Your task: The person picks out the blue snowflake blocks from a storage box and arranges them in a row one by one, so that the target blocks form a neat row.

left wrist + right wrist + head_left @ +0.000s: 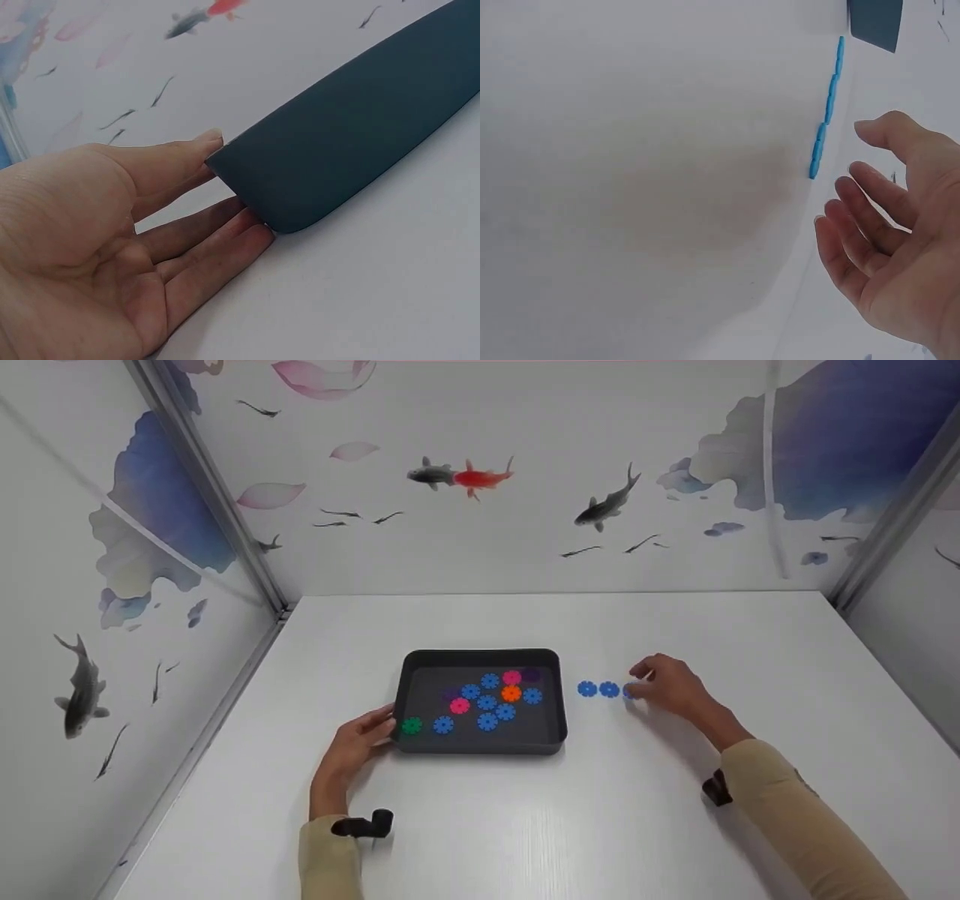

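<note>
A dark grey rectangular tray (pixel 480 748) stands mid-table with several notched plastic discs inside, mostly blue, such as this blue disc (pixel 487 721). Pink, orange, purple and green ones lie among them. My left hand (pixel 356 746) touches the tray's left side; in the left wrist view its thumb meets the rim and its fairly straight fingers meet the lower wall. Right of the tray lie three blue discs (pixel 609 689) in a row. Over the rightmost, partly covering it, is my right hand (pixel 667 686), fingers loosely bent. In the right wrist view this hand holds nothing.
The white table (pixel 480 825) is bounded by a back wall (pixel 525 547) painted with fish and petals, and by side walls. Metal posts (pixel 217 487) stand at the back corners. Black wrist mounts (pixel 364 826) sit on both sleeves.
</note>
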{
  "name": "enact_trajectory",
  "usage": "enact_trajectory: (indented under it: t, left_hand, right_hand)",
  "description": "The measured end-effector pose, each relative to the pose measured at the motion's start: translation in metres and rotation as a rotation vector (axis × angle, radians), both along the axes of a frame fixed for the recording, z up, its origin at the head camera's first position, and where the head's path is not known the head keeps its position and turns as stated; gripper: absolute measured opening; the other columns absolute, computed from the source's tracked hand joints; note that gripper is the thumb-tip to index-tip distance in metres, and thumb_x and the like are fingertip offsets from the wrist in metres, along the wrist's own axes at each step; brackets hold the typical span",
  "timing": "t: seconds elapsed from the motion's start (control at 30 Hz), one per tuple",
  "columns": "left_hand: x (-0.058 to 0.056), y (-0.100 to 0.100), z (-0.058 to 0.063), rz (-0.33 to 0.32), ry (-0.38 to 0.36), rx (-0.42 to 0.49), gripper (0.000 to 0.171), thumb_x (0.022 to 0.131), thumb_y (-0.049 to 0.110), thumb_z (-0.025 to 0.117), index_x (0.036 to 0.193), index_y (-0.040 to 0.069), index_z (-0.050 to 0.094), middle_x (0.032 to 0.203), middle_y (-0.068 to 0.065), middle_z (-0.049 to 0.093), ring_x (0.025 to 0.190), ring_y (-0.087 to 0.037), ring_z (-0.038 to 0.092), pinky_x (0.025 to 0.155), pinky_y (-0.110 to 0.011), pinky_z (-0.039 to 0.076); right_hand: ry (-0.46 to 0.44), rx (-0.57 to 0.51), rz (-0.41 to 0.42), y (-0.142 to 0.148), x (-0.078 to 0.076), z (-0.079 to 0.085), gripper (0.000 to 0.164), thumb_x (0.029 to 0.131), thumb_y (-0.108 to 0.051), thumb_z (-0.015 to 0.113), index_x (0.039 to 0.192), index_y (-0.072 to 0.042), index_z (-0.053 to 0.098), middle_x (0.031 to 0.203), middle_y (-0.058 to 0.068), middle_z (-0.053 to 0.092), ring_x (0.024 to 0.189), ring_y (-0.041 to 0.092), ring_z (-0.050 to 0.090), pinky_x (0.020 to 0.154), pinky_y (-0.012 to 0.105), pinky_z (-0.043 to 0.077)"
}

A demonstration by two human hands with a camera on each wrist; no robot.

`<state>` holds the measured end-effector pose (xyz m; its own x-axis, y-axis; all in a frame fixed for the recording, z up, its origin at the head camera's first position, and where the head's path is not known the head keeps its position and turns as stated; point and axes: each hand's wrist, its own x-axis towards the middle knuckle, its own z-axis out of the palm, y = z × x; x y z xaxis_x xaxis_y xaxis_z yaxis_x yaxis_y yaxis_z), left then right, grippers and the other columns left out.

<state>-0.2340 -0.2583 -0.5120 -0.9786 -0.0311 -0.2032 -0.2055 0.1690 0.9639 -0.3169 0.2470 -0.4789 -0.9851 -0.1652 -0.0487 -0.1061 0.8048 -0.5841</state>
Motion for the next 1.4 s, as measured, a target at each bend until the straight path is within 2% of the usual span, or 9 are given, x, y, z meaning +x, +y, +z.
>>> enact_trajectory:
  t: [0.17,0.37,0.63,1.03,1.23,1.4]
  left_hand:
    - [0.000,-0.001,0.000,-0.001,0.006,-0.005,0.050,0.100,0.023,0.063,0.147,0.009,0.052,0.154,-0.017,0.047,0.142,-0.034,0.045,0.117,-0.050,0.041]
    - [0.001,0.000,0.002,-0.007,-0.001,0.007,0.050,0.101,0.022,0.062,0.148,0.011,0.050,0.154,-0.018,0.047,0.140,-0.034,0.047,0.115,-0.050,0.043]
    - [0.001,0.000,0.000,0.007,-0.004,0.015,0.048,0.100,0.021,0.062,0.147,0.012,0.052,0.151,-0.017,0.051,0.138,-0.032,0.050,0.114,-0.048,0.045]
    - [0.000,0.001,0.002,0.012,-0.010,-0.005,0.048,0.100,0.022,0.064,0.146,0.012,0.054,0.151,-0.017,0.051,0.138,-0.033,0.050,0.114,-0.049,0.045]
    - [0.000,0.001,0.001,0.009,-0.003,0.009,0.049,0.099,0.021,0.064,0.146,0.011,0.053,0.150,-0.017,0.051,0.137,-0.033,0.051,0.114,-0.049,0.045]
    - [0.000,0.002,-0.001,0.016,0.010,0.026,0.048,0.100,0.019,0.063,0.145,0.009,0.054,0.147,-0.018,0.054,0.132,-0.030,0.056,0.110,-0.046,0.049]
  right_hand:
    - [0.064,-0.079,0.006,-0.013,0.004,0.014,0.043,0.095,-0.028,0.068,0.127,0.000,0.063,0.128,0.023,0.061,0.118,0.039,0.056,0.097,0.051,0.056]
    - [0.094,-0.206,-0.004,-0.036,0.012,0.027,0.054,0.093,-0.038,0.071,0.134,-0.005,0.060,0.138,0.021,0.056,0.130,0.042,0.050,0.106,0.056,0.049]
    - [0.086,-0.307,0.078,-0.068,0.014,0.033,0.061,0.091,-0.044,0.072,0.140,-0.010,0.057,0.143,0.016,0.056,0.135,0.037,0.051,0.117,0.056,0.038]
    - [0.019,-0.338,0.146,-0.111,0.020,0.033,0.066,0.091,-0.042,0.073,0.146,-0.013,0.052,0.151,0.014,0.050,0.138,0.036,0.049,0.117,0.057,0.038]
    - [-0.006,-0.305,0.193,-0.136,0.023,0.027,0.062,0.091,-0.036,0.074,0.145,-0.013,0.054,0.146,0.016,0.054,0.131,0.036,0.053,0.110,0.052,0.048]
    - [-0.032,-0.297,0.193,-0.159,0.024,0.019,0.059,0.090,-0.034,0.076,0.141,-0.012,0.057,0.141,0.016,0.056,0.126,0.033,0.057,0.104,0.047,0.054]
